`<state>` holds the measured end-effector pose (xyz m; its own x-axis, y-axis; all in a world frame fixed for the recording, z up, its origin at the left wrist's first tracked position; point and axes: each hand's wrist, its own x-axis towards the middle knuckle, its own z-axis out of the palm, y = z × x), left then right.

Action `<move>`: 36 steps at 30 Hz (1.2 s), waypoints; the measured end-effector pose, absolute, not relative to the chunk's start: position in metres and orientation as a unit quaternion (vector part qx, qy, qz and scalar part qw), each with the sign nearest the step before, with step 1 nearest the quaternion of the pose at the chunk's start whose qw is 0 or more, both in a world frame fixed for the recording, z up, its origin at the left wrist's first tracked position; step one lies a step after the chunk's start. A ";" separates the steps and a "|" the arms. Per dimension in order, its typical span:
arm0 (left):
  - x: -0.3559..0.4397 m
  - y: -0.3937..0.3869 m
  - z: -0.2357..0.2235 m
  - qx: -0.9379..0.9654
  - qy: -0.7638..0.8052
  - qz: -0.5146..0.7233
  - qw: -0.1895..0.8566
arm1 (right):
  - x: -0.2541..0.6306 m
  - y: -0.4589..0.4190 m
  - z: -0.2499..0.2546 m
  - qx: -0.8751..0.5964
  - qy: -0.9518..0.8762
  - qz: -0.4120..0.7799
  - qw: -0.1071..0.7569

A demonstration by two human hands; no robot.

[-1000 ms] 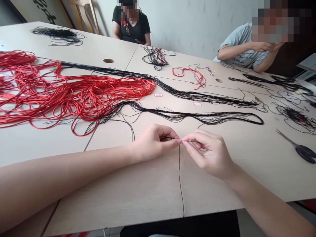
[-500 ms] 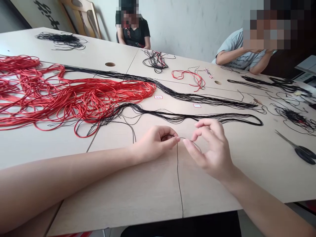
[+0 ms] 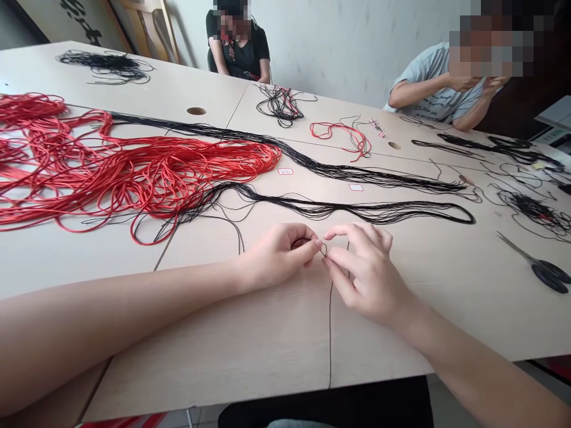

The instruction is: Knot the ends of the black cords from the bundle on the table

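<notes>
A thin black cord [image 3: 331, 333] runs up from the table's front edge to my fingers. My left hand [image 3: 292, 252] pinches it between thumb and index finger, and a bit of cord shows inside the curl of the fingers. Close on its right, my right hand [image 3: 363, 267] grips the cord between thumb and a fingertip, with its index finger raised and bent. Between the two sets of fingertips the cord forms a small loop. Another short length of cord stands up behind my right fingers. Any knot is too small to make out.
Behind my hands lie long bundles of black cord [image 3: 401, 208] and a large heap of red cord [image 3: 165, 169]. Black-handled scissors [image 3: 551, 276] rest at the right. Small paper labels [image 3: 355, 187] lie between bundles. Two people [image 3: 241, 50] sit across the table.
My right hand has moved left and turned inward, its thumb and fingers now closing on the cord. A small loop has formed by my left fingertips, and the hanging cord has shifted right.
</notes>
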<state>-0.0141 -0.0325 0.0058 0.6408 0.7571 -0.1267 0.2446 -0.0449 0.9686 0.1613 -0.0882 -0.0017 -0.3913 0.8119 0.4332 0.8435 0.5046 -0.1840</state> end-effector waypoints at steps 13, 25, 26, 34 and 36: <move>-0.013 -0.029 0.008 0.674 0.349 0.203 0.619 | 0.165 -0.085 0.003 -0.501 -0.726 0.226 0.413; -0.013 -0.032 0.010 0.690 0.347 0.191 0.606 | 0.165 -0.076 0.007 -0.527 -0.609 0.515 0.295; -0.013 -0.032 0.010 0.689 0.347 0.189 0.607 | 0.164 -0.077 0.007 -0.533 -0.611 0.502 0.302; -0.014 -0.031 0.010 0.677 0.333 0.190 0.629 | 0.162 -0.080 0.005 -0.542 -0.632 0.459 0.311; -0.015 -0.032 0.011 0.673 0.330 0.190 0.634 | 0.163 -0.081 0.006 -0.543 -0.634 0.456 0.310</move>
